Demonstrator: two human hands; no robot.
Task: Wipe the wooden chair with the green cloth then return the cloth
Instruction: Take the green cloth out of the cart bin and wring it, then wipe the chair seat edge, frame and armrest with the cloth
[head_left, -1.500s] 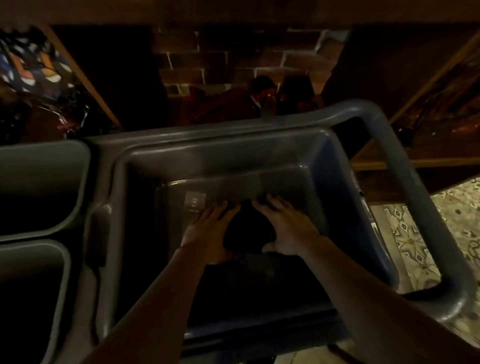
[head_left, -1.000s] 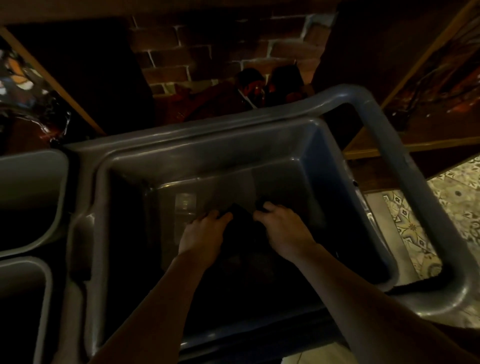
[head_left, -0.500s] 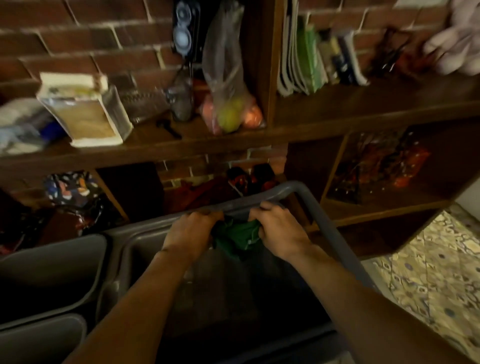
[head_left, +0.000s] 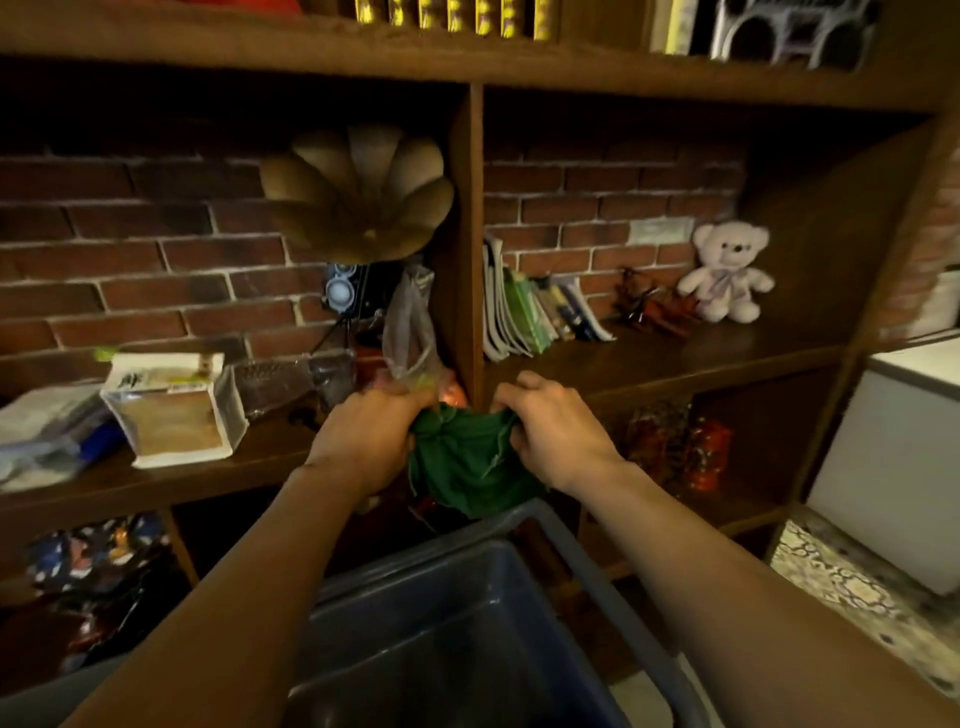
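Left hand (head_left: 363, 441): fingers curled tight on the left edge of the green cloth (head_left: 467, 467); full grip, nothing else held
Cloth: bunched between both hands, hanging above the far rim of the grey bin (head_left: 519, 519), in front of the wooden shelf (head_left: 675, 358)
Handling (judged): soft, light, limp; will sag and fold; best taken by gathered edges or corners, as now; loose threads may snag
Right hand (head_left: 556, 436): fingers closed on the cloth's right edge
Writing: carton (head_left: 171, 410) at left carries print, too blurred to read; book spines (head_left: 535, 317) unreadable
Chair: not in view
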